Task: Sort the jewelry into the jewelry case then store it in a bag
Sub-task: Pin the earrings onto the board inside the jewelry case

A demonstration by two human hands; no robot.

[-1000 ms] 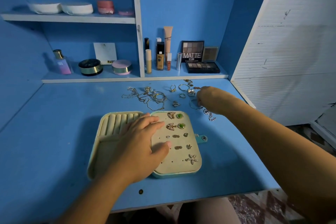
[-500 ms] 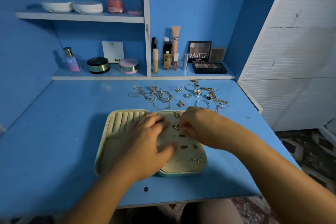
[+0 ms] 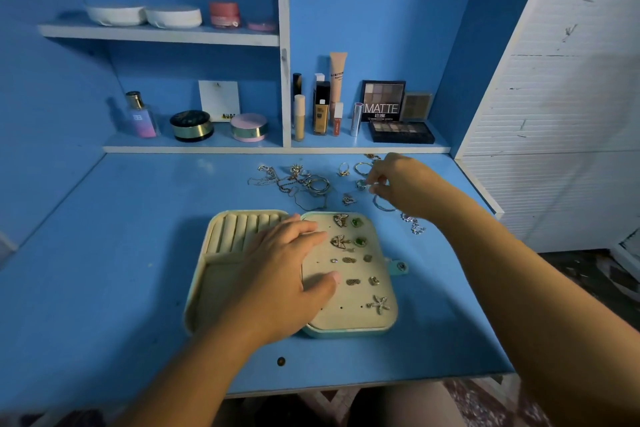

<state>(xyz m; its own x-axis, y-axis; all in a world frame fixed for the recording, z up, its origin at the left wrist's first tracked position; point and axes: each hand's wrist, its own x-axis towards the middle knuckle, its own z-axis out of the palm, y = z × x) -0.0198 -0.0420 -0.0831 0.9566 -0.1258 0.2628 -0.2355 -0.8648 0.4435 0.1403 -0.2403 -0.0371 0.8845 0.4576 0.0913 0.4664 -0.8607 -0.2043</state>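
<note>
L hand [image 3: 277, 274] flat on case [image 3: 349, 331]; R hand [image 3: 405, 184] at rear-edge rings [image 3: 344, 170], grip unclear

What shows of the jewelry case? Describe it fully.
The jewelry case lies open flat on the blue desk. Its shell looks mint green, its lining cream and soft. The left half has ring rolls above a plain tray; the right half is a perforated panel holding earrings, among them a butterfly pair and a starfish. A snap tab juts from the right edge. The left hand rests across the middle, fingers straight on the panel.
</note>
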